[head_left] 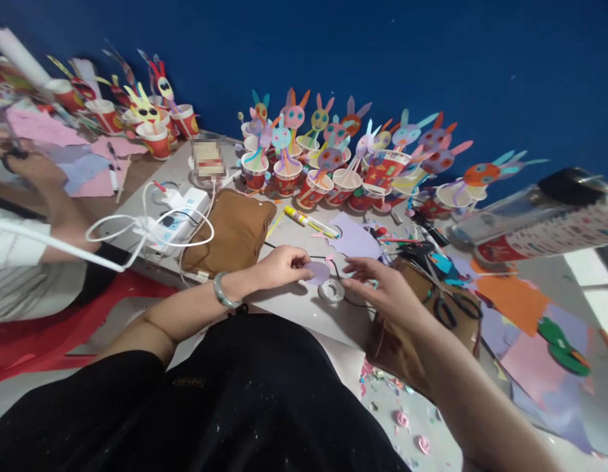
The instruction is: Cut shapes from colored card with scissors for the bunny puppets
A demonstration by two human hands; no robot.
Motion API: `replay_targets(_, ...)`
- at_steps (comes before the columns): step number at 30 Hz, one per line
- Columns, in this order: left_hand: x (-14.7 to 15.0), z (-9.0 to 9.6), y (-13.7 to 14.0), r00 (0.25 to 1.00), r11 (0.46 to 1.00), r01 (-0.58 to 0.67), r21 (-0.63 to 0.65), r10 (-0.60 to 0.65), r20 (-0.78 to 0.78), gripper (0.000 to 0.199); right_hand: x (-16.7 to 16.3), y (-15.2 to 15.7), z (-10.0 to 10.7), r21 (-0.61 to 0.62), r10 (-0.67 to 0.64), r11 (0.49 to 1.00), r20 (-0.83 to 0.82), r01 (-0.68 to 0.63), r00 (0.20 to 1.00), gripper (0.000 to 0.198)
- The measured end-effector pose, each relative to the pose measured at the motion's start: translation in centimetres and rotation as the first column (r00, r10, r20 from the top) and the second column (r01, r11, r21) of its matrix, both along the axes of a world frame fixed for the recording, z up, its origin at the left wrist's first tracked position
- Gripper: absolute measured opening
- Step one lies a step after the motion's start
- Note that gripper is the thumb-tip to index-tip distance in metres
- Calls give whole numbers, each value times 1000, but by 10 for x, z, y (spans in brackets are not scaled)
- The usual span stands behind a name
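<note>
My left hand [279,267], with a bangle [225,292] on its wrist, is closed in a pinch on the edge of a purple paper circle [319,273]. Just below the circle a small roll of tape [332,291] lies on the table. My right hand [377,283] is to the right of the roll, its fingers apart and holding nothing that I can see. Its thumb tip comes close to the roll; whether they touch I cannot tell. A larger purple paper piece [355,236] and a yellow marker [296,216] lie beyond my hands.
Paper cups [288,178] with paper rabbit heads line the blue wall. A brown cushion [232,233] and power strip [180,219] are at left. Scissors [446,308], coloured paper [513,298] and a tilted clear container [510,210] are at right. Another person's hand [33,160] works at far left.
</note>
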State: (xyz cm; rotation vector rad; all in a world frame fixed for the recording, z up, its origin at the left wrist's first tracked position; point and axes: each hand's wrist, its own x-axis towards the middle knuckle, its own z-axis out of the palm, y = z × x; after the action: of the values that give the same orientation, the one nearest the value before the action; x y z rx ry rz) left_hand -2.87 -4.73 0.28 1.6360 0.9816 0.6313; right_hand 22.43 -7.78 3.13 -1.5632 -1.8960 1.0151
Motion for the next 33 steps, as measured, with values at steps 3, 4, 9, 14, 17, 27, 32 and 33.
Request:
replay_targets(3, 6, -5, -2, 996, 996, -35, -83, 42, 83, 21, -37, 12, -10, -181, 46, 979, -237, -90, 971, 44)
replay_targets(4, 6, -6, -4, 994, 995, -44, -94, 53, 93, 21, -43, 15, -12, -217, 20, 973, -258, -78, 966, 43)
replay_targets(9, -9, -2, -14, 957, 960, -81, 270, 150, -248, 22, -50, 40, -21, -190, -12, 981, -260, -39, 966, 39)
replay_targets(14, -36, 6, -11, 629, 810, 128, 572, 380, -678, 25, -54, 70, -35, -163, 22, 986, -137, -44, 990, 34)
replay_targets(17, -45, 5, -3, 480, 851, 29, 525, 448, -754, 33, -62, 84, -46, -76, 52, 996, -22, -54, 998, 34)
replay_targets(27, -72, -7, 17, 673, 865, -153, 477, 445, -591, 39, -73, 102, -61, 99, 100, 988, 204, -122, 974, 6)
replay_targets(32, -56, -12, 7, 692, 787, -2, 617, 446, -567, 27, -74, 95, -56, 85, 165, 976, 299, -198, 940, 6)
replay_targets(33, -49, -14, 3, 715, 772, 108, 626, 377, -589, 25, -73, 93, -54, 89, 158, 977, 320, -196, 934, 8)
